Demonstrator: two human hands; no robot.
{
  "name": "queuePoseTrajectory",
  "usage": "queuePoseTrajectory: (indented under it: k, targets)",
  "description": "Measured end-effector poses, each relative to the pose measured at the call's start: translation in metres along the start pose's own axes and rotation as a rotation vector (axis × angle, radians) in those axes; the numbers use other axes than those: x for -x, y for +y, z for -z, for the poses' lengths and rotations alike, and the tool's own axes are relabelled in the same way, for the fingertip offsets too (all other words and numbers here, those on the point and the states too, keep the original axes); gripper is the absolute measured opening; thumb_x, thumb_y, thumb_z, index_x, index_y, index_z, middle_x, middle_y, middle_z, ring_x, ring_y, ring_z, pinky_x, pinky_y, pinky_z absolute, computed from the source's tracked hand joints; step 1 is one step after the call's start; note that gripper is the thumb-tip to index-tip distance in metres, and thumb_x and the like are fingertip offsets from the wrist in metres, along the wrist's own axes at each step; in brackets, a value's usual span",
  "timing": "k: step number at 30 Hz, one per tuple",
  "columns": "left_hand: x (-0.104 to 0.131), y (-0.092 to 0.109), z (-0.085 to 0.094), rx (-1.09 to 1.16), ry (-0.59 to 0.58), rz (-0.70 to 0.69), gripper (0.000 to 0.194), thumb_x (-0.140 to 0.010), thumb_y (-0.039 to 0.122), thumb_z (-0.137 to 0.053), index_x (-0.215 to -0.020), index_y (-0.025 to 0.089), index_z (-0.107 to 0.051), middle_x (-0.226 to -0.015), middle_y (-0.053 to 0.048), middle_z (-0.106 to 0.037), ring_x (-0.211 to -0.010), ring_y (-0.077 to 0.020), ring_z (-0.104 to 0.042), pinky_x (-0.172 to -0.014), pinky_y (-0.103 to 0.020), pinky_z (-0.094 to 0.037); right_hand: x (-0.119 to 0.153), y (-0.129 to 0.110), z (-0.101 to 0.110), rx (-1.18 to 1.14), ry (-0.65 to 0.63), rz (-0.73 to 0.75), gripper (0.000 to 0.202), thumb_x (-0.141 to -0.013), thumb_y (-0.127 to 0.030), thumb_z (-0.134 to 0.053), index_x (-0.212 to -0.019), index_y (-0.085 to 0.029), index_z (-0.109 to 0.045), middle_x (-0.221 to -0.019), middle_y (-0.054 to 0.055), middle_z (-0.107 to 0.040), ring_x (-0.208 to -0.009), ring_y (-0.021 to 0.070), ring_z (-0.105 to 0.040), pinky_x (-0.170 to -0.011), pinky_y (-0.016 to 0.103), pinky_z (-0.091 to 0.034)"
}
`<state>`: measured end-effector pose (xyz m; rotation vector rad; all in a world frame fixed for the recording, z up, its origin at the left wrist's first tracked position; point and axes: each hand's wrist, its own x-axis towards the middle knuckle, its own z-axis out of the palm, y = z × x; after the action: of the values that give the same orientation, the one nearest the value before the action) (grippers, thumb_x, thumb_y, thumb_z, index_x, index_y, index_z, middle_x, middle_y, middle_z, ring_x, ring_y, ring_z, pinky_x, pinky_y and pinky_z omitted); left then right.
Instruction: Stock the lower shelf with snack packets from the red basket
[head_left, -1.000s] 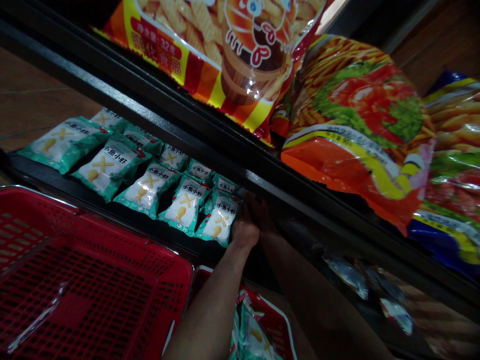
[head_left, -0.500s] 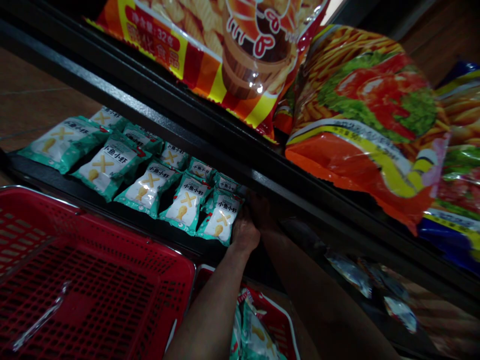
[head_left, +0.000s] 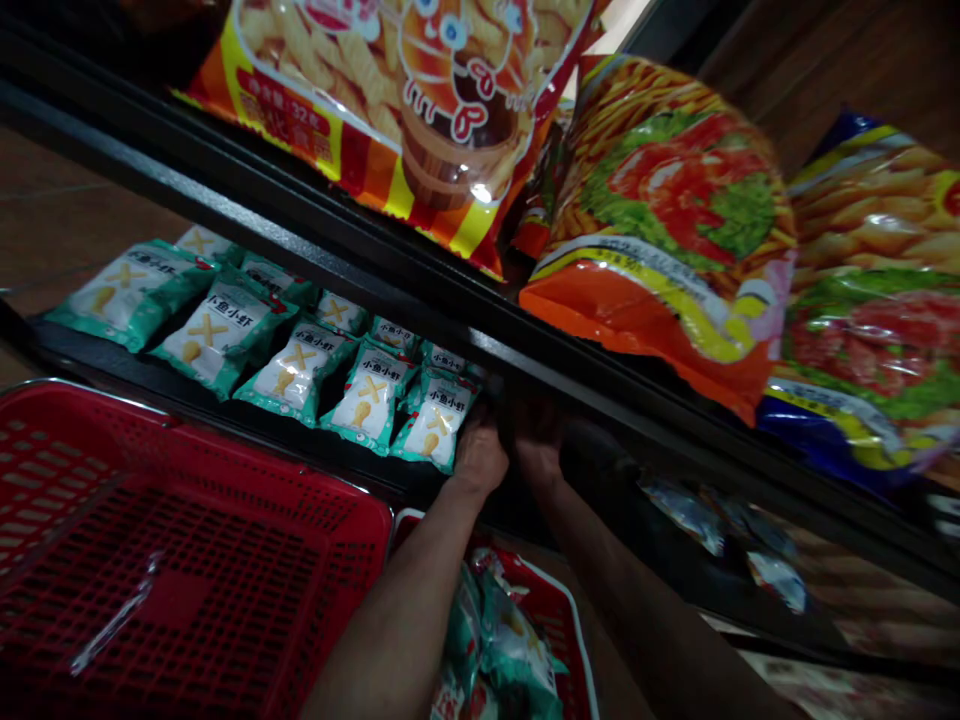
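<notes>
10 to 4 o'clock: upper shelf (head_left: 315,247), three large bags (head_left: 667,220) on it—11, 1 and 3 o'clock | below it, 9 to 10: lower shelf (head_left: 75,350), small bags (head_left: 367,395) in two rows, front and behind | 4: packets (head_left: 776,575) | 8: wide basket (head_left: 187,465)—before lower shelf, strip (head_left: 116,620) inside | 6: second basket (head_left: 576,610), more bags (head_left: 517,640) in it
</notes>
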<state>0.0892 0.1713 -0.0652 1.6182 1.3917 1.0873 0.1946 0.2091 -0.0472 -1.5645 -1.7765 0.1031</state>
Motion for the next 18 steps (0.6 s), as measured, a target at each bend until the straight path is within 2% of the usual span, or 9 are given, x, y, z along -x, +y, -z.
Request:
queuePoseTrajectory:
  k: [2,3,6,10,13,15,16,18]
  targets:
    - [0.008,0.008,0.005,-0.049,-0.067,-0.067,0.047,-0.076,-0.001,-0.039,-0.117,0.008,-0.060,-0.124,-0.017,-0.061,-0.119,-0.0227,-0.055,-0.104,-0.033,-0.041,0.035,-0.009,0.022,-0.017,0.072,-0.054,0.028,-0.087,-0.037,-0.048,-0.086,-0.017,-0.067,-0.091,0.009,-0.072,-0.089,0.0191,-0.066,-0.081,0.030,-0.052]
    - [0.014,0.013,0.007,-0.078,-0.110,-0.108,0.045,-0.077,0.000,-0.038,-0.114,0.009,-0.062,-0.118,-0.016,-0.064,-0.112,-0.0220,-0.058,-0.101,-0.033,-0.043,0.055,-0.013,0.034,-0.037,0.098,-0.081,0.033,-0.086,-0.040,-0.048,-0.095,-0.013,-0.066,-0.097,0.010,-0.071,-0.091,0.0178,-0.066,-0.083,0.028,-0.051]
    - [0.040,0.031,0.006,-0.153,-0.265,-0.219,0.042,-0.081,0.003,-0.037,-0.113,0.011,-0.062,-0.113,-0.012,-0.066,-0.107,-0.0192,-0.060,-0.098,-0.029,-0.044,0.113,-0.021,0.074,-0.115,0.083,-0.179,0.036,-0.083,-0.043,-0.053,-0.108,-0.016,-0.058,-0.108,0.012,-0.066,-0.098,0.0202,-0.063,-0.088,0.036,-0.050]
    - [0.091,0.043,-0.001,-0.232,-0.553,-0.262,0.039,-0.080,0.006,-0.043,-0.111,0.016,-0.064,-0.112,-0.009,-0.067,-0.108,-0.0190,-0.060,-0.097,-0.029,-0.045,0.169,-0.024,0.131,-0.150,-0.036,-0.444,0.035,-0.075,-0.049,-0.059,-0.095,-0.020,-0.059,-0.099,0.011,-0.067,-0.093,0.0244,-0.064,-0.085,0.042,-0.051]
    - [0.127,0.037,0.001,-0.336,-0.733,-0.252,0.026,-0.077,0.015,-0.055,-0.099,0.016,-0.069,-0.111,-0.012,-0.068,-0.111,-0.0248,-0.060,-0.102,-0.038,-0.042,0.195,-0.029,0.166,-0.217,-0.091,-0.618,0.039,-0.066,-0.053,-0.065,-0.089,-0.021,-0.062,-0.096,0.011,-0.069,-0.091,0.0265,-0.065,-0.082,0.043,-0.051]
    - [0.145,0.030,0.006,-0.418,-0.796,-0.223,0.037,-0.069,0.023,-0.068,-0.106,0.016,-0.068,-0.121,-0.015,-0.064,-0.121,-0.0313,-0.053,-0.106,-0.047,-0.036,0.205,-0.038,0.180,-0.311,-0.116,-0.690,0.040,-0.066,-0.052,-0.066,-0.092,-0.021,-0.064,-0.098,0.010,-0.069,-0.092,0.0264,-0.065,-0.081,0.042,-0.051]
    - [0.152,0.025,0.008,-0.476,-0.824,-0.200,0.053,-0.062,0.026,-0.075,-0.113,0.015,-0.065,-0.132,-0.018,-0.056,-0.129,-0.0352,-0.044,-0.110,-0.052,-0.029,0.209,-0.043,0.183,-0.362,-0.132,-0.721,0.040,-0.067,-0.050,-0.066,-0.095,-0.021,-0.064,-0.099,0.009,-0.070,-0.091,0.0259,-0.065,-0.079,0.040,-0.052]
    - [0.163,0.016,0.013,-0.684,-0.868,-0.143,0.076,-0.059,0.032,-0.078,-0.130,0.021,-0.053,-0.150,-0.016,-0.035,-0.140,-0.0379,-0.024,-0.112,-0.060,-0.014,0.211,-0.054,0.184,-0.447,-0.160,-0.781,0.041,-0.067,-0.048,-0.067,-0.098,-0.022,-0.064,-0.097,0.008,-0.070,-0.086,0.0245,-0.066,-0.072,0.037,-0.052]
